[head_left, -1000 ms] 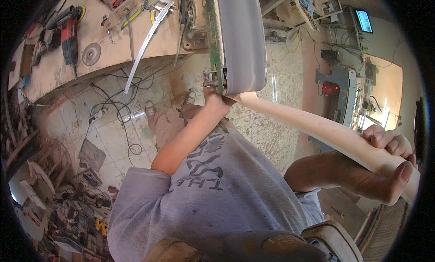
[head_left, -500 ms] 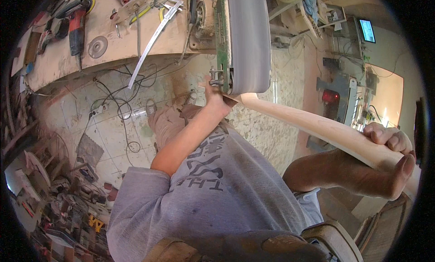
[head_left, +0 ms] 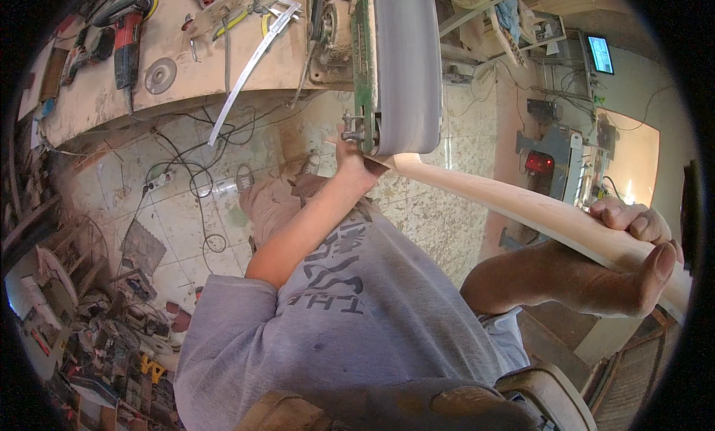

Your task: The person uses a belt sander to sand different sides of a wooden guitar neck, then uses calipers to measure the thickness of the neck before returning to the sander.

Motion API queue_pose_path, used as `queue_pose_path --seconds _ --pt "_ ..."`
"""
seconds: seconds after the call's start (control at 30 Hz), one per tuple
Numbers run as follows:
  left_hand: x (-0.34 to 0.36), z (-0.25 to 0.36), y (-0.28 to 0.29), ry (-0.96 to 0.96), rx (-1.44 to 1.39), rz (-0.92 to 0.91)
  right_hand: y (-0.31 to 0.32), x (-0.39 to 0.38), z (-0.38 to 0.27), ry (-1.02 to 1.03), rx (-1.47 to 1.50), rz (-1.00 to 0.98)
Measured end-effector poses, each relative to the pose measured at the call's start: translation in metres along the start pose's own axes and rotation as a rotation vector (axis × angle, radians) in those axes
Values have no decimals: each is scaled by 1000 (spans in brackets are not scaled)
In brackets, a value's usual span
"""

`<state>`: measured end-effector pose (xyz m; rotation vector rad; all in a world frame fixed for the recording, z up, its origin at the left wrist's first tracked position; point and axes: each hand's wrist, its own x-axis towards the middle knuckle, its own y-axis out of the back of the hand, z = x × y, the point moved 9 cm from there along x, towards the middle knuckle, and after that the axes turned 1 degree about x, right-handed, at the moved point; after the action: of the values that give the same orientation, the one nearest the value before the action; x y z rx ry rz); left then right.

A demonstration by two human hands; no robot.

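A long pale wooden bat (head_left: pixel 506 196) slants from the lower end of a belt sander (head_left: pixel 408 73) down to the right. Its narrower end lies against or just under the rounded end of the grey belt; whether they touch I cannot tell. My left hand (head_left: pixel 356 165) is closed round that narrow end, its fingers partly hidden beside the sander's spring and bolt. At the far right my right hand (head_left: pixel 639 241) grips the wide end, fingers over the top edge and thumb on the near side.
Left of the sander a workbench (head_left: pixel 201 58) carries a caliper (head_left: pixel 257 66), a red and black power tool (head_left: pixel 128 47) and a round disc (head_left: pixel 160 75). Loose cables (head_left: pixel 197 166) lie on the tiled floor. Clutter (head_left: pixel 112 341) fills the lower left. A screen (head_left: pixel 600 55) hangs at right.
The bat and both hands keep nearly the same places. My right hand and the wide end have shifted slightly left and up in the picture.
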<state>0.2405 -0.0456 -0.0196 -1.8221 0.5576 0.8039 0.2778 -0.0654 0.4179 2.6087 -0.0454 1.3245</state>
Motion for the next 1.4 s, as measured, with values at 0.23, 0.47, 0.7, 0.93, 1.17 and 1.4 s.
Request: queue_pose_path --seconds 0.23,0.47,0.7,0.93,1.17,1.4 --pt "3 2 -1 7 -4 -22 -2 -1 -4 21 112 -18" --pt "6 -5 8 28 -45 18 0 10 2 168 97 -259" --pt "13 -10 8 28 -10 -17 -1 7 2 283 60 -257" --pt "9 -9 5 25 -20 -8 -14 -12 -18 757 -341 -414" --pt "7 -9 -1 23 -5 -69 -22 -18 -21 893 -519 -371" --pt "-1 -11 -8 52 -20 -56 -22 -13 -16 937 -455 -470"
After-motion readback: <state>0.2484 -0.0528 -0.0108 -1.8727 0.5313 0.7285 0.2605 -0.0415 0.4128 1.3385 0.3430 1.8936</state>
